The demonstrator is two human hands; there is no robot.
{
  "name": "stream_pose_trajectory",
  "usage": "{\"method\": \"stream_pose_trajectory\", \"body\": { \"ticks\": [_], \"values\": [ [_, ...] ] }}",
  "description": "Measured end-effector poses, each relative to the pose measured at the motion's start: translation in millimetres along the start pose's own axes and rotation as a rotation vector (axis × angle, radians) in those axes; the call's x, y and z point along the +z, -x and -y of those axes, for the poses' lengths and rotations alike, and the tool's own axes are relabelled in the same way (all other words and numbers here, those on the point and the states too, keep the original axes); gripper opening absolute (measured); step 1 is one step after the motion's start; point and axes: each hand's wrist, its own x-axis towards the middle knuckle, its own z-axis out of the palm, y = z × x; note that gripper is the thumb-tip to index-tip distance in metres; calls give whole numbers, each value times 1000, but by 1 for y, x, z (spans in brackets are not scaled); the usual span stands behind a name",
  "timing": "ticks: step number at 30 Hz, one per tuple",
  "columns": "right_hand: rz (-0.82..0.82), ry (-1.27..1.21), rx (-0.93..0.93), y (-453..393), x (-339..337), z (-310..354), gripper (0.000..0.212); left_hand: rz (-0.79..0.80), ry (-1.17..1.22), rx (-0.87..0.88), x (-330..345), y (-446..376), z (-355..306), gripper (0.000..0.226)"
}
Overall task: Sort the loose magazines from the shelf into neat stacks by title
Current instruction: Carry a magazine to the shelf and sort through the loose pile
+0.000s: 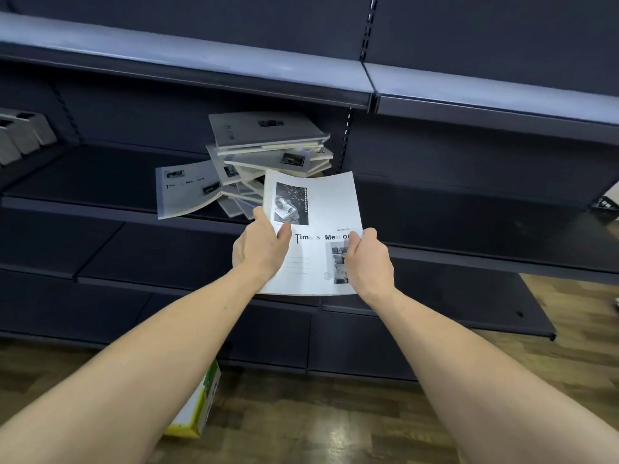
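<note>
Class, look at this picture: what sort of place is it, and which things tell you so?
Probably a shop or stockroom. Dark metal gondola shelving hangs on slotted uprights, with a messy pile of magazines on one shelf and a wood-look floor.

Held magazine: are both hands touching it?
Touching. The head view shows the left hand gripping the magazine at its left edge, thumb on the cover, and the right hand pinching its right edge.

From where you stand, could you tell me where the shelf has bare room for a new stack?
Bare shelf lies left of the lone magazine, up to the grey boxes, and right of the pile, past the upright. The middle is crowded. Both hands hold a magazine.
</note>
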Motion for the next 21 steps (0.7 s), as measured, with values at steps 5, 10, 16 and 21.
{"method": "stream_pose_trajectory", "body": {
  "ticks": [5, 10, 16, 21],
  "values": [
    [-5, -6, -11, 7, -23, -13, 31, -23, 14, 18, -4, 21, -20, 37],
    [-15, -45, -64, 2, -33, 2, 31, -86, -5, 28, -22, 16, -29, 37],
    [-15, -61, -89, -12, -29, 23, 31, -100, -2, 7, -34, -6, -24, 36],
    [-12, -42, -76, -35, -13, 41, 32, -67, -17, -13, -37, -38, -17, 38]
  ]
}}
